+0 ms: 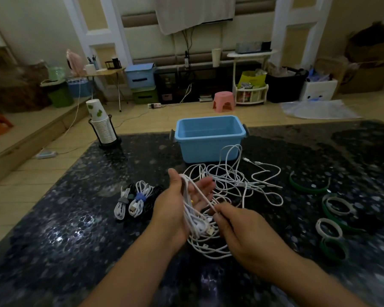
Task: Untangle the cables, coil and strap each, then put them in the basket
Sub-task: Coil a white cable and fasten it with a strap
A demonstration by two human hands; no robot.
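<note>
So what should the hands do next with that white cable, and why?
Probably wrap one more loop: the right hand pinches a strand of the white cable and could lay it over the left hand, which already holds several loops. Much cable still lies tangled on the table, the basket is empty, and the straps wait at the right.

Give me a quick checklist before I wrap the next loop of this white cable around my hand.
1. Coil held in left hand: ok, loops lie across the palm.
2. Right hand has a grip on the white cable: ok, pinched near the coil.
3. Rest of the cable free of the tangle: not ok, still knotted on the table.
4. Straps nearby: ok, to the right.
5. Basket ready: ok, open and empty.
6. Strapped bundles out of the way: ok, to the left.
</note>
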